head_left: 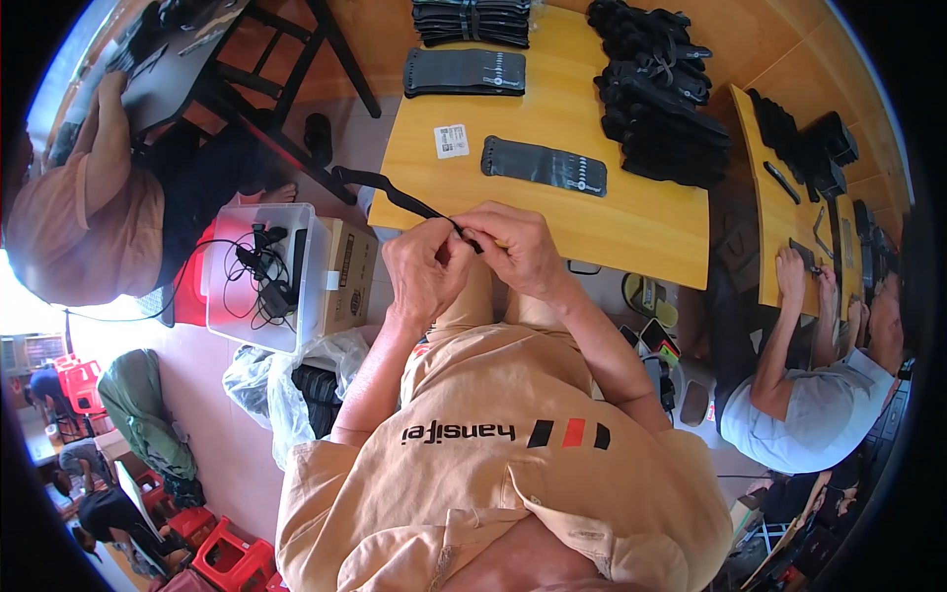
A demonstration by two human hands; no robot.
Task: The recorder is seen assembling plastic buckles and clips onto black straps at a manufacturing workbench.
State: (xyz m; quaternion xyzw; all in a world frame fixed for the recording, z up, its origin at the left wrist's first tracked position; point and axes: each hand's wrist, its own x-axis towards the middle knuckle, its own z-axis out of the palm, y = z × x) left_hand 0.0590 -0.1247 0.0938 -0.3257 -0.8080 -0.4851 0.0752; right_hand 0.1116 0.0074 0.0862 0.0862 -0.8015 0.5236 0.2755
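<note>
A narrow black strap (395,195) is pinched between the fingers of my left hand (426,264) and my right hand (520,249), close together at the table's near edge. Its long free end trails up and to the left past my left hand, and its other end shows just between my fingertips. Both hands are closed on it. Beyond them on the yellow table (552,232) lies a flat dark grey package (545,166) with a scalloped end. A square white label (452,141) sits to its left.
More flat packages (464,74) and a tied dark bundle (472,22) are at the back; black straps (656,99) pile up at right. A clear bin of cables (261,276) stands left beside a cardboard box (347,276). Other people sit left and right, one at another table (774,237).
</note>
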